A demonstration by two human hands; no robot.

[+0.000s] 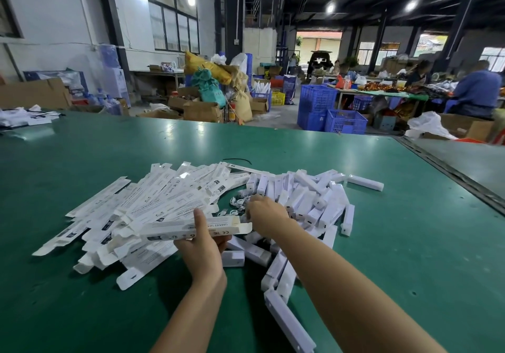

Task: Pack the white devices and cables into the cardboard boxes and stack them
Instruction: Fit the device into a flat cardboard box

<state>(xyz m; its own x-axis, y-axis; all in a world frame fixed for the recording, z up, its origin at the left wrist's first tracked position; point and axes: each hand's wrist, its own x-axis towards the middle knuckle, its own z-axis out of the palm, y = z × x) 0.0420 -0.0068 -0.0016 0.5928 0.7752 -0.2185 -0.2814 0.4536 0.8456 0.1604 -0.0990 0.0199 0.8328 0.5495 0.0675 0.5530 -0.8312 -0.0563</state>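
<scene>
Mid-pack on the green tabletop [396,243], box in one hand, the other down in the cables.

Gripped an open-ended cardboard box [169,230] in the left hand [203,249], fingers clamped round it, just above the tabletop's near-middle. Reached the right hand [266,214] into the tangle of cables [233,205] mid-tabletop, fingers curled down, couldn't tell if pinching anything. Had flat boxes [131,202] heaped toward the left edge, white devices [308,197] piled toward the right.
</scene>
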